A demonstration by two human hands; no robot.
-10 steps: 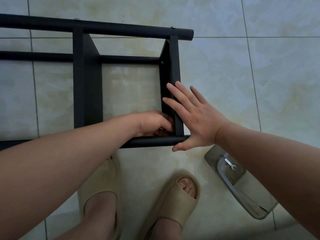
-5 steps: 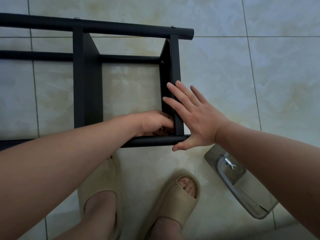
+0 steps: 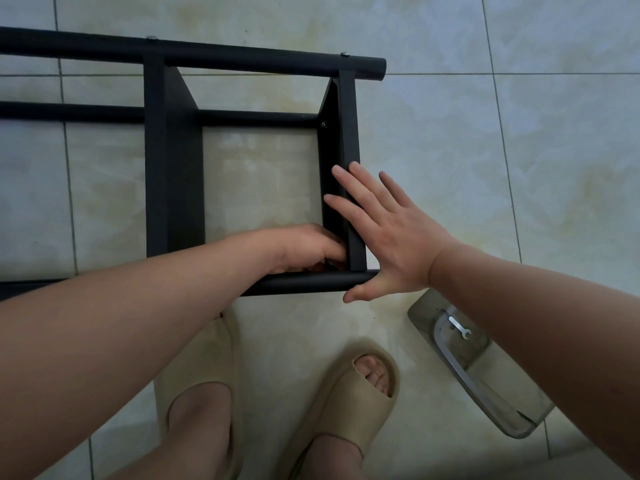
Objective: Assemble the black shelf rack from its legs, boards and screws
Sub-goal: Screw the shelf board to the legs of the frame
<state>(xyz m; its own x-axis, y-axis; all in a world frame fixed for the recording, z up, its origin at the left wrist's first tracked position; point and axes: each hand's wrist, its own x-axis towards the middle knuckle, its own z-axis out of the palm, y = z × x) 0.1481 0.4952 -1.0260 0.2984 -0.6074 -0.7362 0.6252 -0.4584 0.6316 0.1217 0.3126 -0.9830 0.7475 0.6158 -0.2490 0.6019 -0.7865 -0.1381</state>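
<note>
Laid on its side on the tile floor (image 3: 519, 168) and running off the left edge: the black shelf rack (image 3: 173, 168). Built from round tube legs and flat boards, so probably stiff and not very heavy, but smooth and a little slippery because of the painted finish. Likely to rock on the hard tiles with any joint left loose. Best taken by a leg close to a joint, or by a board edge, never by a free tube end. Two screw heads (image 3: 151, 38) already seated on the far leg (image 3: 242, 58).

Further right, in the near inner corner: left hand (image 3: 308, 249), fingers curled down at the joint of end board (image 3: 348, 133) and near leg (image 3: 304, 282). Cannot tell whether pinching a screw, a key or nothing; hidden by the hand itself.

Next, right hand (image 3: 391, 237), flat with straight fingers, pressing on the edge of the end board, thumb beside the tip of the near leg. Gripping nothing, only steadying.

At the right, partly under the forearm: a clear tray (image 3: 420, 310) with a small wrench (image 3: 459, 327) inside.

No brand, label or readable writing anywhere.
</note>
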